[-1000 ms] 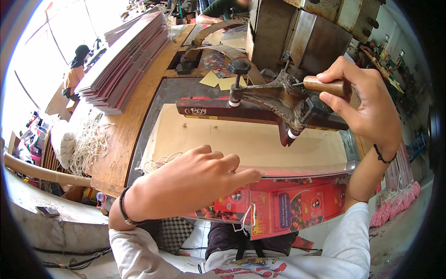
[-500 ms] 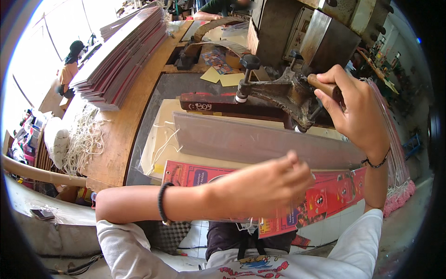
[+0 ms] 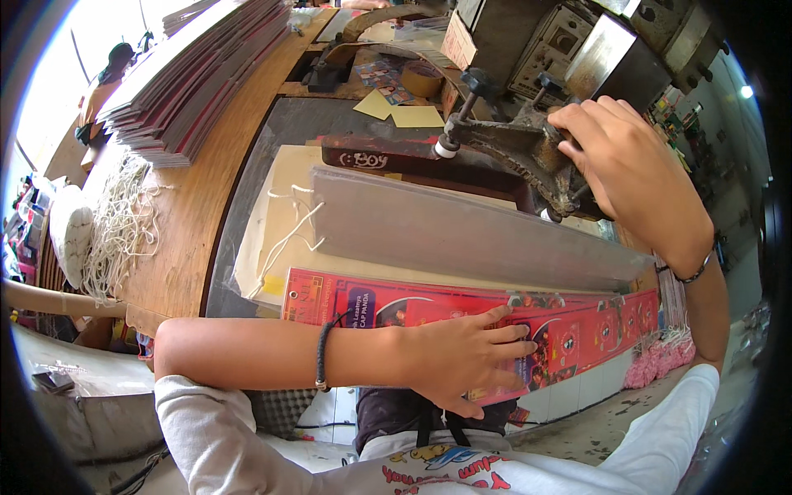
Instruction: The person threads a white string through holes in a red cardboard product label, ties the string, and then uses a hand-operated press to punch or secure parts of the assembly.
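My left hand [image 3: 474,355] lies spread, fingers apart, on red printed plastic strips [image 3: 590,334] at the table's near edge. My right hand [image 3: 631,173] is curled over the wooden handle of a machine press, which it mostly hides. Below that hand, the press's dark cast-metal bracket [image 3: 528,144] joins a long dark metal bar [image 3: 379,158]. In front of the bar, a greyish plastic-covered strip [image 3: 462,223] with a white cord [image 3: 285,239] at its left end rests on a beige board [image 3: 268,198].
A tall stack of flat strips [image 3: 198,82] stands on the wooden table [image 3: 186,239] at the left, near tangled white cords [image 3: 132,223]. Two yellow paper pieces [image 3: 417,116] and a tape roll [image 3: 421,80] lie behind the bar. Pink-ended cords [image 3: 660,356] hang at right.
My left hand has come down from a blurred, raised position and spread over the red strips. My right hand has turned palm-down over the handle. The whole view has shifted slightly.
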A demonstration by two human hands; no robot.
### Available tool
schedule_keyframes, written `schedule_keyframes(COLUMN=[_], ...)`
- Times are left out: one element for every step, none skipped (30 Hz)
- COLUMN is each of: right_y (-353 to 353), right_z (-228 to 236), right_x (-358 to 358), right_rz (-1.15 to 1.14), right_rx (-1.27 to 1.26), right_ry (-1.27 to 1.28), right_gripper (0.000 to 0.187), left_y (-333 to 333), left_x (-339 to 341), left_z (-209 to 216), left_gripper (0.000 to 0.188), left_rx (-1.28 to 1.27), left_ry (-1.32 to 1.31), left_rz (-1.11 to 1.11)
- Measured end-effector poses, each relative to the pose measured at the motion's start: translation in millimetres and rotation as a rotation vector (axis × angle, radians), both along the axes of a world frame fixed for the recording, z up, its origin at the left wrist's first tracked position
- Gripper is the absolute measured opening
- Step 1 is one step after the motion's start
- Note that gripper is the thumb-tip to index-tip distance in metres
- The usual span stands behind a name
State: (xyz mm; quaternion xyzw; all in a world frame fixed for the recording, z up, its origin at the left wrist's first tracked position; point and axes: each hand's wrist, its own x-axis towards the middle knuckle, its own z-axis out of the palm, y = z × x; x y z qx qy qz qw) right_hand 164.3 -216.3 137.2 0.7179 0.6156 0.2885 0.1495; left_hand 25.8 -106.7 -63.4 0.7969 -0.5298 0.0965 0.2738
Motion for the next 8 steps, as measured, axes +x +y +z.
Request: schedule_keyframes(right_y=[2.2, 4.3, 5.5, 5.5, 6.9, 7.4, 7.3, 5.1], right_z=[-1.4, -2.2, -2.5, -1.6, -1.5, -1.6, -2.5, -2.8], right_x=[2.3, 4.4, 4.8, 0.3, -6.3, -11.8, -14.7, -17.0], right_rz=[0.002, 0.003, 0.003, -0.009, -0.012, -0.016, -0.044, -0.077], right_rx=[-0.023, -0.035, -0.049, -0.037, -0.026, -0.016, 0.015, 0.042], right_ry=[0.015, 0.029, 0.042, -0.007, -0.05, -0.093, -0.105, -0.119], right_gripper=[0.015, 0.015, 0.016, 0.016, 0.017, 0.017, 0.018, 0.019], left_y=[0.2, 0.9, 1.2, 1.2, 2.6, 4.1, 5.3, 4.7], left_x=[0.2, 0.2, 1.0, 1.5, 1.4, 1.7, 1.6, 1.4], left_z=[0.5, 0.3, -0.6, -0.9, -0.7, -0.4, -0.4, -0.3], left_gripper=[0.062, 0.063, 0.063, 0.063, 0.063, 0.063, 0.063, 0.065], left_rx=[0.004, -0.006, -0.016, -0.027, -0.019, -0.011, -0.004, 0.002], left_ry=[0.002, -0.003, -0.008, -0.013, -0.008, -0.004, 0.001, 0.004], left_rz=[-0.004, -0.008, -0.012, -0.016, -0.016, -0.016, -0.017, -0.017])
